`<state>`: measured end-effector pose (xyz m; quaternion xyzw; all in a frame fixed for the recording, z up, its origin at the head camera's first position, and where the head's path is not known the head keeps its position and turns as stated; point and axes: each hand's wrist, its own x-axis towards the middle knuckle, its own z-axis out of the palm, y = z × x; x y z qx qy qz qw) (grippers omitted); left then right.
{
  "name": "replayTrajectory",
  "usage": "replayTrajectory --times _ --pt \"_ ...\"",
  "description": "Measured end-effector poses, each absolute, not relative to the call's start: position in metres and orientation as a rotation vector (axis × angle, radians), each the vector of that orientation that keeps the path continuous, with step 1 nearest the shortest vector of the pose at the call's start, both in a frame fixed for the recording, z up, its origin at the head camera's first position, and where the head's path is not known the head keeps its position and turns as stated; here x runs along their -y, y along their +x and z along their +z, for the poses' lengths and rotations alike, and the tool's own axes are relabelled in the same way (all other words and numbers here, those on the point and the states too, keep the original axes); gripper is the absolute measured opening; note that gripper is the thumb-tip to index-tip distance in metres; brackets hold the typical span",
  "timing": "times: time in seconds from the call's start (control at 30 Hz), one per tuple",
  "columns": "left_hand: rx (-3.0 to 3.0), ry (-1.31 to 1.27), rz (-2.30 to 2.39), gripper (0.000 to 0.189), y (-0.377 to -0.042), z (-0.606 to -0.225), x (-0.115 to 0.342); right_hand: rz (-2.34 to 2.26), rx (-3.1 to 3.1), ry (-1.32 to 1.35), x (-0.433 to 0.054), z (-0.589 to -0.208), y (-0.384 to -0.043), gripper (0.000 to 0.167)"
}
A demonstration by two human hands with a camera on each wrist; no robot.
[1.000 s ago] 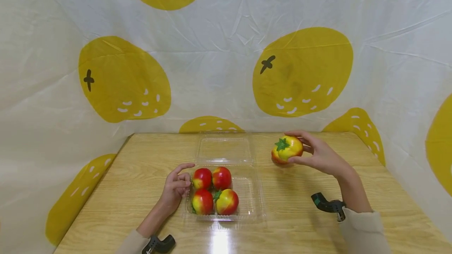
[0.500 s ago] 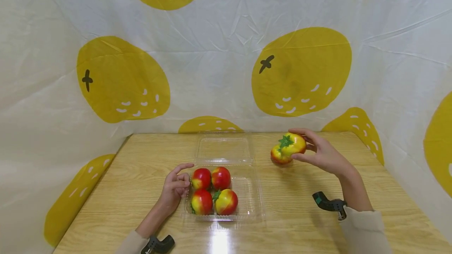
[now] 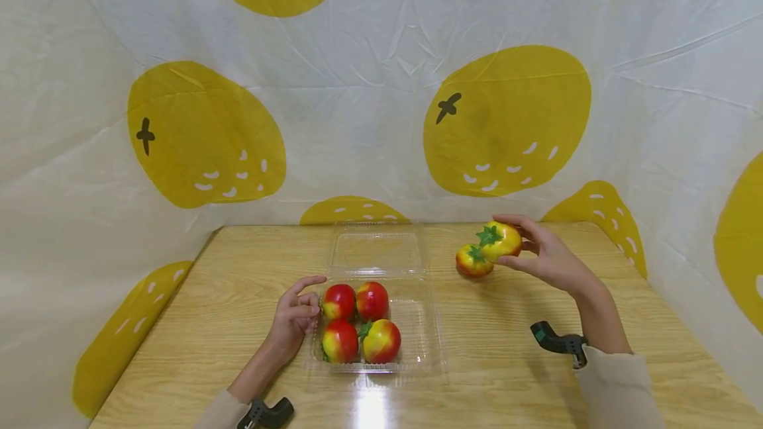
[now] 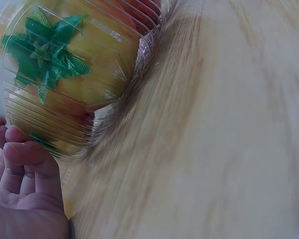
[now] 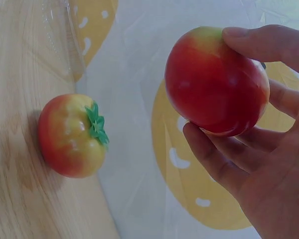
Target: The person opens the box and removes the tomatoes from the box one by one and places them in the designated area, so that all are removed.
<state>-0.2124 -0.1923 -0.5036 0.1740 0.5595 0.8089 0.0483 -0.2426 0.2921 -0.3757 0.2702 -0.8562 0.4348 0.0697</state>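
Note:
In the head view my right hand (image 3: 548, 259) holds a red-and-yellow toy tomato (image 3: 502, 241) with a green leafy top, raised off the table. Thumb and fingers grip its sides in the right wrist view, where its red underside (image 5: 214, 84) shows. A second toy tomato (image 3: 473, 261) sits on the table just left of it. At the left side of an open clear plastic container (image 3: 417, 336), my left hand (image 3: 292, 320) holds the rim with bent fingers, the index finger stretched along it. Several toy tomatoes (image 3: 381, 341) lie in the container's left part.
The container's lid (image 3: 378, 251) lies folded back toward the rear of the wooden table (image 3: 495, 376). Behind the table hangs a white cloth (image 3: 357, 118) printed with yellow fruit. Each wrist wears a dark camera mount (image 3: 560, 341).
My right hand has lifted the toy tomato slightly up and to the right, uncovering more of the one on the table. The left hand stays at the container.

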Motion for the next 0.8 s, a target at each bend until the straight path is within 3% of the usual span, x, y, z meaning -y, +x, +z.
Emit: replayTrajectory --times 0.8 --pt "-1.676 0.550 2.463 0.050 -0.211 -0.501 0.192 1.500 2.560 0.760 -0.309 -0.390 -0.252 0.066"
